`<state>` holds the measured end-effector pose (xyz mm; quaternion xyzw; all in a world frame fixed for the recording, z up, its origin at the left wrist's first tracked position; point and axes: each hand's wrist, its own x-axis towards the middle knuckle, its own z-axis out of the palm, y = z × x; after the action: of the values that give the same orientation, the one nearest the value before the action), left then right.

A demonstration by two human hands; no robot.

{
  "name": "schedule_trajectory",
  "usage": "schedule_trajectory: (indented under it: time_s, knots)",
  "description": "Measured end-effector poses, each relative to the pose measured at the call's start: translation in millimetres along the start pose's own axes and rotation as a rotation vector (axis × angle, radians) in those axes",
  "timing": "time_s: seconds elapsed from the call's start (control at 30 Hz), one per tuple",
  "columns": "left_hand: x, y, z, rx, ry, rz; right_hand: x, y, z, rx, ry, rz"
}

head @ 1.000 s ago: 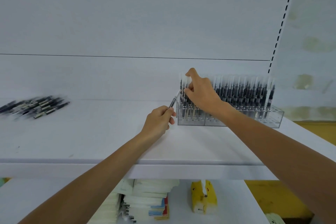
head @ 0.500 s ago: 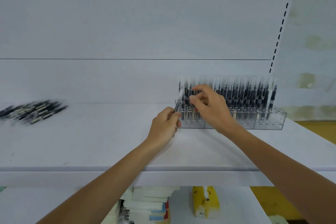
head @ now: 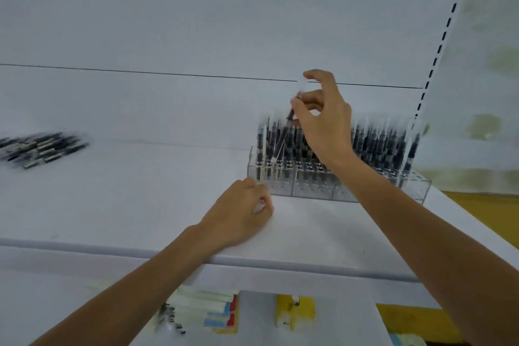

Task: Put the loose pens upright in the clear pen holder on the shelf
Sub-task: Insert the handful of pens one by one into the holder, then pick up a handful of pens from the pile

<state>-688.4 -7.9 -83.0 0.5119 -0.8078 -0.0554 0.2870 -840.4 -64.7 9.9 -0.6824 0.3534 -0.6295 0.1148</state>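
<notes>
Head view: right hand (head: 323, 123) pinches tilted clear-capped black pen (head: 288, 121); left hand (head: 238, 216) grip unclear.

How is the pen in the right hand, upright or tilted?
Tilted: the right hand pinches the pen, top leaning right, tip among the holder's standing pens.

text: none legible | loose pens (head: 42, 149): pale bands on barrels, too blurred to read | stacked packs (head: 207, 314) on lower shelf (head: 342, 323): red and blue patches, print unreadable | yellow box (head: 295, 312): marks too small to read
</notes>
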Motion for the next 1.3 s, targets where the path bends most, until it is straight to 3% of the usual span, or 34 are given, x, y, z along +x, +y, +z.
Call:
schedule_trajectory:
  time_s: [0.27, 0.63, 0.73, 0.83, 0.97, 1.07, 1.3]
  knots:
    - [1.2, 1.5, 0.2, 0.039, 0.007, -0.051, 0.6, 11.2, 7.9, -0.084, -0.111, -0.16]
    - [-1.2, 7.7, -1.4, 0.043, 0.052, -0.083, -18.5, 27.7, 17.8, -0.205, -0.385, -0.189]
    - [-2.4, 8.7, -1.6, 0.087, 0.083, -0.113, -16.8, 27.3, 19.8, -0.245, -0.375, -0.193]
    - [-4.9, 6.9, -4.9, 0.086, 0.14, -0.175, -11.7, 21.8, 19.6, -0.402, -0.248, -0.222]
    - [-19.9, -5.7, -26.6, 0.033, 0.174, -0.267, -8.7, -3.7, 33.4, -0.31, -0.153, -0.27]
    - [-43.9, -32.6, -58.2, 0.079, 0.203, -0.358, -12.8, -25.5, 69.3, -0.263, -0.297, -0.329]
    - [-129.3, -104.8, -151.3, 0.093, 0.403, -0.548, -55.6, -78.4, 209.5, -0.071, -0.666, -0.226]
